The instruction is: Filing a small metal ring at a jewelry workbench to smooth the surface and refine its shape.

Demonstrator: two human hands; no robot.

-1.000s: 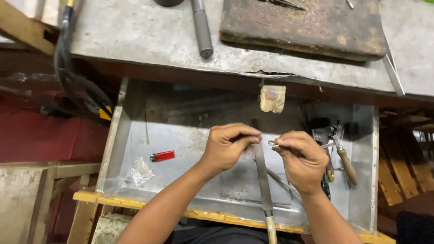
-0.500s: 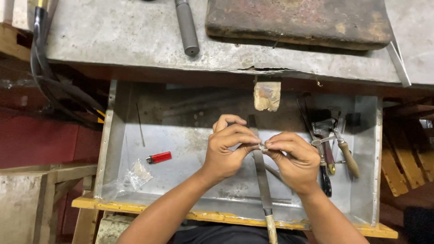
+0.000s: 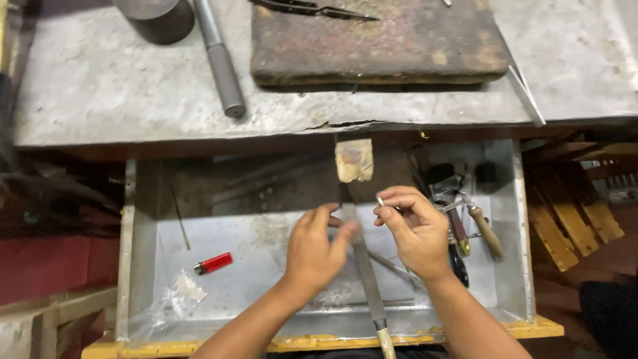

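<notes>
Over an open metal drawer (image 3: pixel 139 266), my right hand (image 3: pixel 415 233) pinches a small silvery ring-like piece (image 3: pixel 380 200) between thumb and forefinger. Just to its left is my left hand (image 3: pixel 318 249), fingers spread, its fingertips at the blade of a long flat metal file (image 3: pixel 364 272). That file runs from a wooden bench peg (image 3: pixel 354 159) down to the drawer's front edge. Whether my left hand grips the file I cannot tell.
A red lighter (image 3: pixel 213 263) and a small clear plastic bag (image 3: pixel 179 296) lie in the drawer's left part. Pliers and wooden-handled tools (image 3: pixel 468 219) fill its right side. On the grey bench above are a charred brown block (image 3: pixel 372 40), a metal rod (image 3: pixel 219 60) and a dark cylinder (image 3: pixel 154 16).
My hands were joined on the small piece; now they have come apart. The right hand keeps the piece, and the left hand has dropped onto the file with fingers spread.
</notes>
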